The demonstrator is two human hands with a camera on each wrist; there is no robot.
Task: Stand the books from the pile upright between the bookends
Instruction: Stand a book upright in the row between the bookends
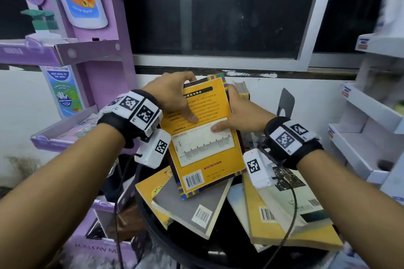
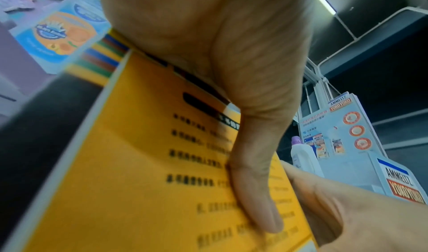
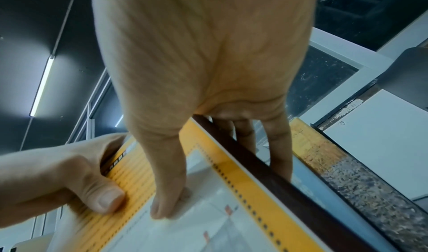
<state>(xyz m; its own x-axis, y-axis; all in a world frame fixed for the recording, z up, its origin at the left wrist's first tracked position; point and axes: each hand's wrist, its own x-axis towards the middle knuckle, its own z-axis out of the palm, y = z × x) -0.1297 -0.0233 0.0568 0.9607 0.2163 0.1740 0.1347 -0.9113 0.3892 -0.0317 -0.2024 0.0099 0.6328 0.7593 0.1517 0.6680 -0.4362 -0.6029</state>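
Both hands hold an orange book tilted above the pile, its back cover and barcode towards me. My left hand grips the top left corner, thumb on the cover. On the right edge my right hand grips it, thumb on the cover and fingers behind. A black bookend stands at the back right, and a yellowish book stands just behind the held one. The pile below includes a grey book and yellow books.
The pile lies on a round black table. A purple display stand with bottles rises at the left, and white shelves stand at the right. A white wall and a dark window close off the back.
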